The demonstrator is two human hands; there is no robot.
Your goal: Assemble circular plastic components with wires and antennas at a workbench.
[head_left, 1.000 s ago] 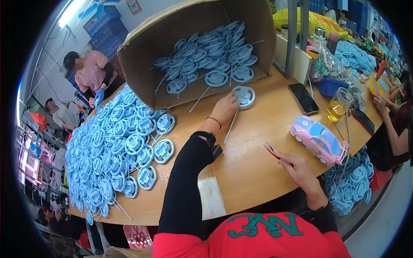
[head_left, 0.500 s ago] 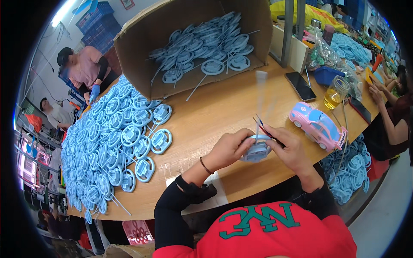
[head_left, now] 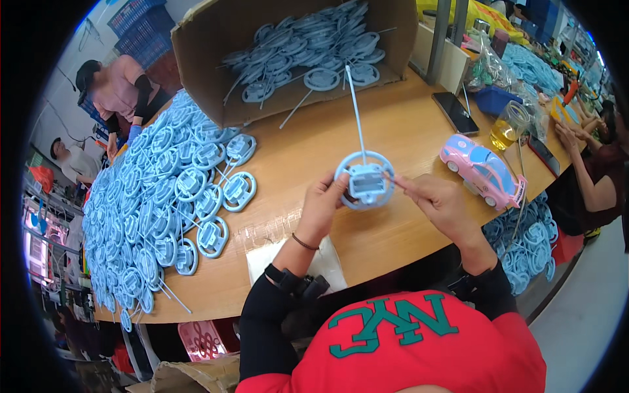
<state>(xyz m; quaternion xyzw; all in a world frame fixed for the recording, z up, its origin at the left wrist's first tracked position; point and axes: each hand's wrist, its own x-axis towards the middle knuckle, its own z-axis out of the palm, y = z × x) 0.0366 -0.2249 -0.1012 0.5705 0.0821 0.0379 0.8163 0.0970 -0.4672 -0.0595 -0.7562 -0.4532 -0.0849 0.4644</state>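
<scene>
A light blue toy steering wheel [head_left: 368, 200] with a boxy centre faces up above the table, its long thin rod [head_left: 356, 114] pointing away from me. My left hand [head_left: 321, 208] grips its left rim between thumb and fingers. At the right rim, the thumb and fingertips of my right hand [head_left: 436, 203] are pinched together; whether thin wires are also between them is too small to tell. To the left lies a large heap of similar blue steering wheels [head_left: 157, 196]. A pink and blue toy car [head_left: 483, 171] stands right of my right hand.
An open cardboard box [head_left: 216, 98] at the back holds more blue wheels. A phone [head_left: 457, 112], a jar of yellow liquid [head_left: 508, 128] and a blue tray [head_left: 495, 100] are at the right. White paper [head_left: 327, 265] lies by the front edge. Other people sit left and right.
The steering wheel has come up, left and away from me and now shows its face. My right hand has drawn to its right rim; the red and dark wires no longer show clearly.
</scene>
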